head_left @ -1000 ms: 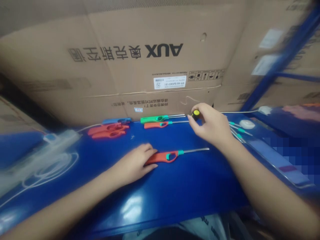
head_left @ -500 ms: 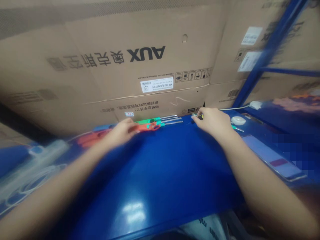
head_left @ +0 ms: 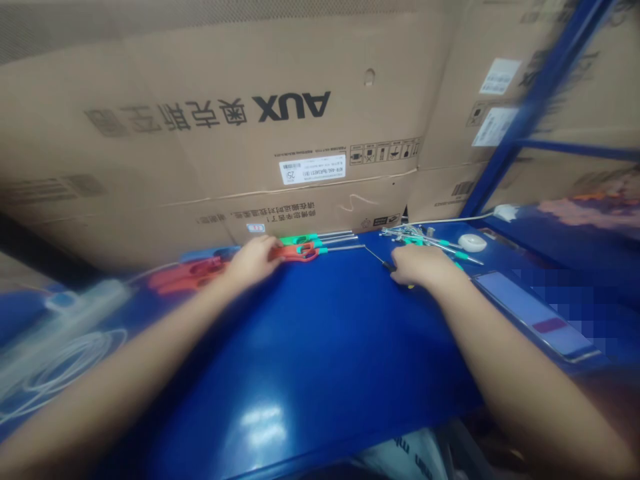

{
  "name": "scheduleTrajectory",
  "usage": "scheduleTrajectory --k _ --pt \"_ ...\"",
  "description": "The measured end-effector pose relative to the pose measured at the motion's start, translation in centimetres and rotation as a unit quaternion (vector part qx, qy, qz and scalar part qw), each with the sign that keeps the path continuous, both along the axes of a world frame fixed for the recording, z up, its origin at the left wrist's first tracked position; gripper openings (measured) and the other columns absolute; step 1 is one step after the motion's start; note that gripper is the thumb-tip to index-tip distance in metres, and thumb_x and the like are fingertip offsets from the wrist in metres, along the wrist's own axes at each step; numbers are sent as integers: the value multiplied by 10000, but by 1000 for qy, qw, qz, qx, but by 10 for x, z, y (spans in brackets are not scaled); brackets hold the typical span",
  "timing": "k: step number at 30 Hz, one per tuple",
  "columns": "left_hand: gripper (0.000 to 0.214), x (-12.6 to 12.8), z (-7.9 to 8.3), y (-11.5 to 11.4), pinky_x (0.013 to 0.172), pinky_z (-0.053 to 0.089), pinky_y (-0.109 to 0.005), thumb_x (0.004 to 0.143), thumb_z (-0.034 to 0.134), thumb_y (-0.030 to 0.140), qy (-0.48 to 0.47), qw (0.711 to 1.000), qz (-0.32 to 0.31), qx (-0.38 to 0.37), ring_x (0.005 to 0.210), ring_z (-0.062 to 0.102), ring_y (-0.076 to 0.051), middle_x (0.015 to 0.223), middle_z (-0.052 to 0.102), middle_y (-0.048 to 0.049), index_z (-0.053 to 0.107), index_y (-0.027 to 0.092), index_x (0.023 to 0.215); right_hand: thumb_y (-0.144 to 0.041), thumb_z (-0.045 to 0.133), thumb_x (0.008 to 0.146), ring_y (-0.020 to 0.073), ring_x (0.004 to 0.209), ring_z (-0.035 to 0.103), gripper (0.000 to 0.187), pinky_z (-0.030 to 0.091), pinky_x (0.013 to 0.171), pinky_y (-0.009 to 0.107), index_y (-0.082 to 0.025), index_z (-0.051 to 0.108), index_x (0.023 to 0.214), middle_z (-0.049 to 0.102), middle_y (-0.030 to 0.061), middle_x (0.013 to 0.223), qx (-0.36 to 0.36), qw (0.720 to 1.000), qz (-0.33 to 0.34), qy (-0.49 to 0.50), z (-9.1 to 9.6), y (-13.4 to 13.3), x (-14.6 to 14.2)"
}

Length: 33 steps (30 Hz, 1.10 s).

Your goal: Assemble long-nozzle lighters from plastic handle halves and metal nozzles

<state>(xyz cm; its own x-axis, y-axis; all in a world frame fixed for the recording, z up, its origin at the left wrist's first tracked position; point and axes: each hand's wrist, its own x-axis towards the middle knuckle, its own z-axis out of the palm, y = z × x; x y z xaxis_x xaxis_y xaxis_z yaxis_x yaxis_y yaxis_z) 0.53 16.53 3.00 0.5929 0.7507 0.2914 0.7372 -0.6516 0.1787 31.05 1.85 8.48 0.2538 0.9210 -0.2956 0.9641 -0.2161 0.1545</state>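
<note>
Fingers of my left hand (head_left: 254,261) close round the body of a red long-nosed lighter (head_left: 300,253) lying on the blue tabletop (head_left: 310,347). Its metal tube points right. Just behind it lie green lighters (head_left: 299,239) with similar tubes. In my right hand (head_left: 417,265) is a thin-shafted screwdriver (head_left: 381,261), its black and yellow handle mostly hidden by my closed fingers. The tip of its shaft is close to the end of the red lighter's tube; whether they touch, I cannot tell. Loose metal tubes with green ends (head_left: 425,237) lie behind my right hand.
A large cardboard box (head_left: 200,160) walls off the back. More red lighter bodies (head_left: 185,275) lie left, near a power strip (head_left: 85,310) and coiled white cable (head_left: 75,360). A white mouse (head_left: 473,243) and phone (head_left: 535,313) lie right, by a blue post (head_left: 520,123).
My right hand has drawn back toward me from the pile of tubes, uncovering it, and the screwdriver's shaft now shows pointing left. My left hand stays on the red lighter.
</note>
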Motion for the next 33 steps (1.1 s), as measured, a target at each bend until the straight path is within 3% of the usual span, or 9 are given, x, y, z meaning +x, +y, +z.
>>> scheduleTrajectory --k 10,20,25,33 --pt "241 6 1 -9 920 517 -421 893 572 351 17 999 7 33 1021 637 -297 1071 650 -125 627 167 1039 -308 528 922 376 1111 672 407 527 826 443 -77 684 1219 689 258 1193 -1 1000 -10 4 -2 4 -3" --pt "322 -6 4 -26 1002 494 -430 898 548 312 1 997 -5 73 1147 601 -301 1197 634 -123 617 166 1177 -218 547 861 356 1099 675 398 523 821 416 -109 693 1215 705 231 1170 -26 999 -21 4 -6 8 0" --pt "373 -35 5 -39 957 516 -442 900 540 395 5 997 16 74 1105 618 -312 1186 643 -127 626 175 1189 -246 557 849 353 1089 676 409 519 803 400 -120 695 1214 703 230 1173 -23 999 -30 2 -7 9 2" --pt "427 -114 7 -45 893 518 -442 853 569 523 21 987 148 56 995 636 -328 1025 654 -121 664 170 1075 -261 575 856 367 1087 670 368 516 795 416 -116 701 1170 693 231 1191 5 999 -50 -4 -9 12 7"
